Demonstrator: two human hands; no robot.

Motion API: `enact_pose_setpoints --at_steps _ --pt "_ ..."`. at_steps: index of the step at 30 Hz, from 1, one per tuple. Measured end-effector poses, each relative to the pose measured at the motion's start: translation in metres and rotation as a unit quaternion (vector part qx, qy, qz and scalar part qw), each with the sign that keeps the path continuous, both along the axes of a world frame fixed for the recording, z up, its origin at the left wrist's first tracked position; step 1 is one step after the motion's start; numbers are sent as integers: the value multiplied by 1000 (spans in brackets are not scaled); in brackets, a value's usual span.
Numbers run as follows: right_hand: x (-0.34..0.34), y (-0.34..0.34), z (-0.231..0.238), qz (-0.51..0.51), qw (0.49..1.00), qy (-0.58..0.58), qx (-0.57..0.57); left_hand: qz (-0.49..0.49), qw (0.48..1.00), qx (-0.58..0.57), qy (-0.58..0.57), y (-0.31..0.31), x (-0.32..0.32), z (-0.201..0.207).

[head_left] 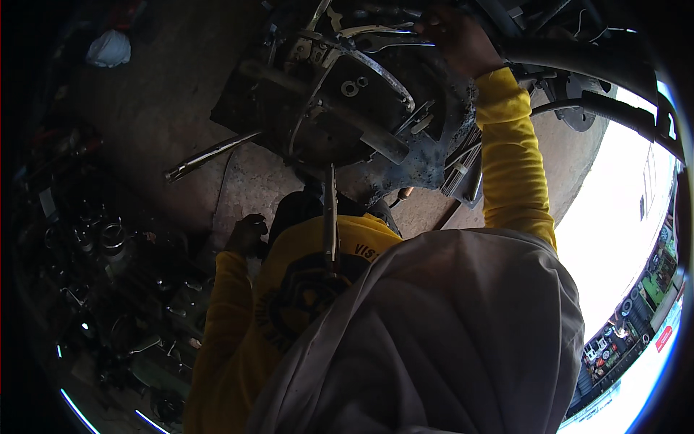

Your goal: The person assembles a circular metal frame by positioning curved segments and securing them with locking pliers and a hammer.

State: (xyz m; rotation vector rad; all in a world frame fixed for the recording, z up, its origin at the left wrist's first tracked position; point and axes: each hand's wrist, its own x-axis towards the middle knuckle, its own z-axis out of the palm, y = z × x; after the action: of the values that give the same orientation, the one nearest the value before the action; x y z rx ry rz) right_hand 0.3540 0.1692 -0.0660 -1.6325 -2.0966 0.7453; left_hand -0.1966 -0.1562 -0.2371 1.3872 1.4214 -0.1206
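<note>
A dark, greasy engine block with chrome rings and bolts lies on the concrete floor in front of me. My right hand, in a yellow sleeve, reaches over its far top edge and closes on the handle end of a metal spanner lying across the block. My left hand is dark with grease. It rests with curled fingers on the floor, to the near left of the block, and holds nothing that I can see. A thin metal rod runs from the block's near edge toward my chest.
A chrome lever sticks out left of the block. Several loose metal parts and rings crowd the left floor. A white bag lies far left. Black tubes arc at the upper right. Grey cloth fills the foreground.
</note>
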Motion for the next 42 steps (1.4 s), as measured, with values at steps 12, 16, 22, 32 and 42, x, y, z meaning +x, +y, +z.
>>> enact_pose_setpoints --at_steps 12,16,22,32,42 --pt "-56 10 -45 277 955 27 -97 141 979 -142 40 24 22 20" --pt "-64 16 -63 348 937 25 -7 134 985 -106 35 32 41 35" --pt "-52 6 -63 339 940 28 13 300 936 -180 45 25 46 38" --pt "-59 5 -60 293 955 -5 34 294 937 -179 57 34 52 45" --pt "3 60 -72 195 936 -277 98 265 949 -157 62 31 44 34"
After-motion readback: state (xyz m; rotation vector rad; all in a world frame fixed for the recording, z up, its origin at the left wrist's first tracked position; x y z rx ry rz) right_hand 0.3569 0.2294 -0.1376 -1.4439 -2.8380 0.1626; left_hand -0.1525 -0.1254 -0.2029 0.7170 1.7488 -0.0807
